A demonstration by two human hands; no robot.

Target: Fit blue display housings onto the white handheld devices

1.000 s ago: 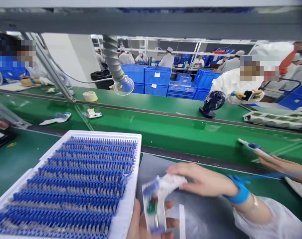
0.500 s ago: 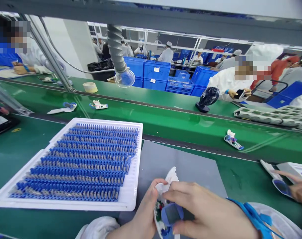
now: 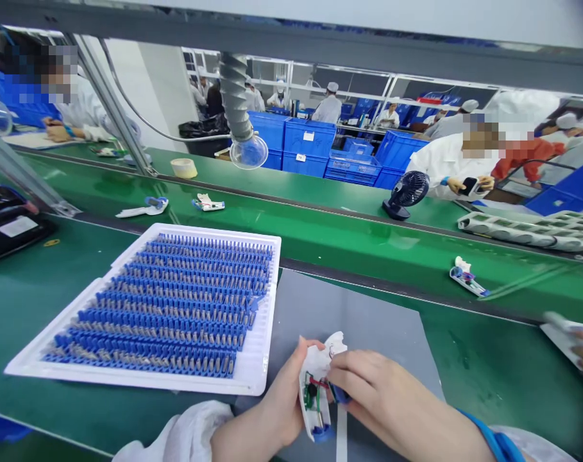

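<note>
just right of the tray (image 3: 251, 367), my left hand (image 3: 285, 399) clasps the white shell (image 3: 315, 364), its long axis pointing away from me, while my right hand (image 3: 383, 393), farther from the tray, pinches the blue part (image 3: 340, 393).

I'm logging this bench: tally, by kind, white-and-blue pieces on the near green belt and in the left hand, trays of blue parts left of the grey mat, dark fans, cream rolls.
White-and-blue pieces on belt: 3
Held piece, left hand: 1
Tray of blue parts: 1
Dark fan: 1
Cream roll: 1
Total: 7
</note>
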